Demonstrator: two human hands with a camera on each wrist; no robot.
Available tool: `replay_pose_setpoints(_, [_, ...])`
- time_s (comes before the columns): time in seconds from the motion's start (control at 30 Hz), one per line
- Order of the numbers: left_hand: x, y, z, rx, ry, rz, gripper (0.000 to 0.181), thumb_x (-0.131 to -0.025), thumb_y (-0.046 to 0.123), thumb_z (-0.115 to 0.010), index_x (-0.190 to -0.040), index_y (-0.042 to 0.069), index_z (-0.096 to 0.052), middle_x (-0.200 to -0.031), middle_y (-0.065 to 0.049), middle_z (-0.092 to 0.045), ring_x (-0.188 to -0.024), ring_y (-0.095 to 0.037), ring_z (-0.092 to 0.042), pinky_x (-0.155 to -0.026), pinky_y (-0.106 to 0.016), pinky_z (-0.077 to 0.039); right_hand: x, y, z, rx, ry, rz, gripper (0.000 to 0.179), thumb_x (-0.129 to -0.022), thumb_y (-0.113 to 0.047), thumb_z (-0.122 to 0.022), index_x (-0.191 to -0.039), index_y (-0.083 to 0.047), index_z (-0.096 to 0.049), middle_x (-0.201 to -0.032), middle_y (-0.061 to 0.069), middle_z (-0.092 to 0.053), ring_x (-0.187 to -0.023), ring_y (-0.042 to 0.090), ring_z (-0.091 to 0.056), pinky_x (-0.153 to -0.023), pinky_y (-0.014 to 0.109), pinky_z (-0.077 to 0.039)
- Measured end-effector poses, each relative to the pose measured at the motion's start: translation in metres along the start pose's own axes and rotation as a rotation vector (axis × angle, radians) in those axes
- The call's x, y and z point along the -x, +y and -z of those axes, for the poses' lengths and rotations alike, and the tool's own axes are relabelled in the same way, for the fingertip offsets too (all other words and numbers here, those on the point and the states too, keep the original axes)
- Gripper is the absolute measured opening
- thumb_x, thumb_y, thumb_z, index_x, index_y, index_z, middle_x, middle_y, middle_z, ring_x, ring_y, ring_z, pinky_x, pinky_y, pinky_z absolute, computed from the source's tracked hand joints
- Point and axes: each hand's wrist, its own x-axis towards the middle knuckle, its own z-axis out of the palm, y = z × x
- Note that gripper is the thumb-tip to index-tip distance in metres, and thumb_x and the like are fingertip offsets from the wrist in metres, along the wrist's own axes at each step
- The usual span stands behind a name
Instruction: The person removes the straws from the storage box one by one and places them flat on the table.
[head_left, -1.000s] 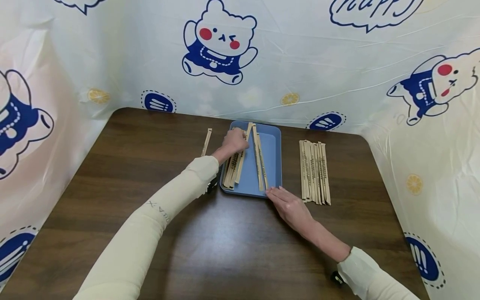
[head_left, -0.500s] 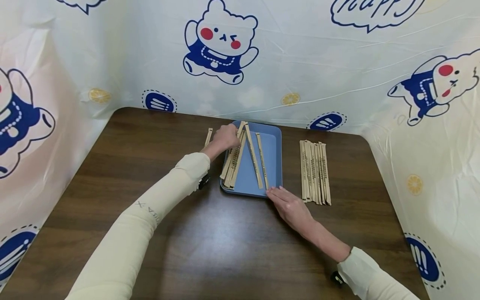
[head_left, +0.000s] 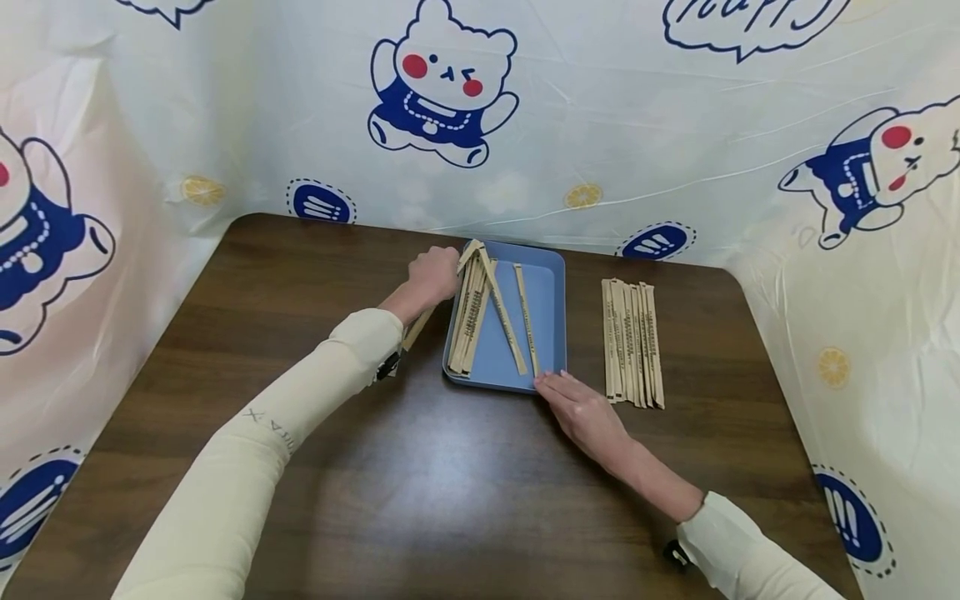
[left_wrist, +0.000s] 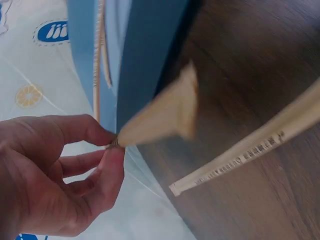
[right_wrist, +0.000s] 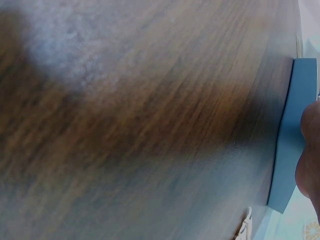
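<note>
My left hand (head_left: 435, 273) is just beyond the left rim of the blue tray (head_left: 551, 321). Its thumb and fingers pinch a slim paper-wrapped stick (left_wrist: 165, 112), blurred and foreshortened in the left wrist view. Another wrapped stick (left_wrist: 235, 160) lies on the table below it, mostly hidden by the hand and arm in the head view. Inside the tray, a bunch of wrapped sticks (head_left: 470, 321) leans along the left side, with two separate sticks to their right. My right hand (head_left: 581, 414) rests its fairly straight fingers on the tray's near right corner; the fingertips are partly hidden.
Several more wrapped sticks (head_left: 632, 343) lie side by side on the brown wooden table (head_left: 450, 500), right of the tray. A printed cloth (head_left: 600, 108) rises behind the table and along both sides.
My left hand has moved left from over the tray to past its rim, bringing a wrapped stick along. One stick in the tray now slants more. The right hand stays at the corner.
</note>
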Motion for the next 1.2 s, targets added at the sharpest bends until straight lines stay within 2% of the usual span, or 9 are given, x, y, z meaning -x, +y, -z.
replay_pose_setpoints(0.17, [0.002,-0.007,-0.006,-0.107,0.057,-0.008,0.018,-0.100,0.003,-0.046,-0.098,0.000,-0.063,-0.090,-0.017,-0.055,-0.071,-0.030,-0.055,-0.060,-0.042,-0.051,-0.001,-0.002,0.001,-0.002,-0.012,-0.012,0.026,-0.099,-0.001,-0.058,-0.122,0.007,-0.067,-0.121,0.020,-0.067,-0.115,0.030,-0.064,-0.102,0.044,-0.048])
replay_pose_setpoints(0.33, [0.001,-0.018,-0.009,-0.136,0.065,0.009,0.016,-0.099,0.003,-0.049,-0.105,-0.001,-0.063,-0.096,-0.019,-0.056,-0.079,-0.035,-0.061,-0.068,-0.049,-0.057,-0.001,-0.003,0.000,-0.009,-0.009,-0.015,0.026,-0.099,-0.001,-0.058,-0.121,0.008,-0.068,-0.120,0.020,-0.068,-0.114,0.031,-0.065,-0.101,0.045,-0.049])
replay_pose_setpoints(0.4, [0.002,-0.023,-0.008,-0.112,0.057,0.024,0.015,-0.098,0.002,-0.050,-0.104,-0.001,-0.063,-0.096,-0.018,-0.056,-0.080,-0.035,-0.061,-0.069,-0.049,-0.056,-0.001,-0.003,0.000,-0.009,-0.012,-0.018,0.026,-0.098,0.000,-0.060,-0.122,0.008,-0.068,-0.120,0.020,-0.068,-0.114,0.031,-0.064,-0.101,0.045,-0.049])
replay_pose_setpoints(0.47, [0.003,-0.029,-0.008,-0.079,0.045,0.045,0.012,-0.097,0.002,-0.051,-0.101,-0.001,-0.062,-0.095,-0.018,-0.057,-0.079,-0.034,-0.060,-0.067,-0.048,-0.056,-0.001,-0.003,0.001,-0.008,-0.015,-0.019,0.026,-0.101,-0.004,-0.056,-0.122,0.007,-0.067,-0.121,0.020,-0.068,-0.114,0.030,-0.064,-0.101,0.045,-0.049])
replay_pose_setpoints(0.6, [0.005,-0.045,-0.006,0.007,0.040,0.084,0.007,-0.093,0.002,-0.054,-0.089,0.001,-0.059,-0.083,-0.014,-0.056,-0.067,-0.029,-0.056,-0.055,-0.041,-0.050,-0.001,-0.002,0.001,-0.003,-0.012,-0.013,0.027,-0.099,-0.002,-0.060,-0.123,0.006,-0.067,-0.120,0.020,-0.068,-0.114,0.030,-0.064,-0.101,0.044,-0.049])
replay_pose_setpoints(0.7, [0.006,-0.059,-0.005,0.092,0.025,0.112,0.018,-0.092,0.002,-0.055,-0.074,0.005,-0.051,-0.065,-0.007,-0.045,-0.054,-0.021,-0.044,-0.046,-0.033,-0.039,-0.001,-0.001,0.000,-0.002,-0.005,-0.010,0.036,-0.086,0.007,-0.070,-0.122,0.007,-0.068,-0.120,0.020,-0.068,-0.113,0.030,-0.065,-0.100,0.044,-0.049])
replay_pose_setpoints(0.83, [0.009,-0.075,-0.003,0.231,-0.008,0.147,0.032,-0.089,0.001,-0.053,-0.064,0.012,-0.038,-0.054,0.000,-0.033,-0.046,-0.014,-0.033,-0.044,-0.027,-0.029,-0.001,-0.001,0.000,-0.006,-0.005,-0.011,0.039,-0.083,0.009,-0.072,-0.122,0.007,-0.068,-0.120,0.020,-0.068,-0.113,0.030,-0.065,-0.101,0.044,-0.049])
replay_pose_setpoints(1.0, [0.011,-0.086,-0.003,0.332,-0.030,0.176,0.028,-0.090,0.002,-0.055,-0.065,0.010,-0.045,-0.054,0.000,-0.040,-0.047,-0.013,-0.041,-0.044,-0.025,-0.034,-0.001,-0.001,0.000,-0.003,-0.006,-0.009,0.039,-0.083,0.009,-0.071,-0.122,0.007,-0.068,-0.120,0.020,-0.068,-0.113,0.030,-0.065,-0.100,0.044,-0.050])
replay_pose_setpoints(1.2, [0.011,-0.087,-0.006,0.309,-0.025,0.186,0.022,-0.089,0.001,-0.055,-0.069,0.008,-0.050,-0.056,-0.001,-0.046,-0.050,-0.014,-0.047,-0.046,-0.025,-0.037,-0.001,-0.002,0.001,-0.006,-0.006,-0.013,0.038,-0.084,0.009,-0.070,-0.122,0.007,-0.068,-0.120,0.020,-0.068,-0.113,0.031,-0.065,-0.100,0.045,-0.050])
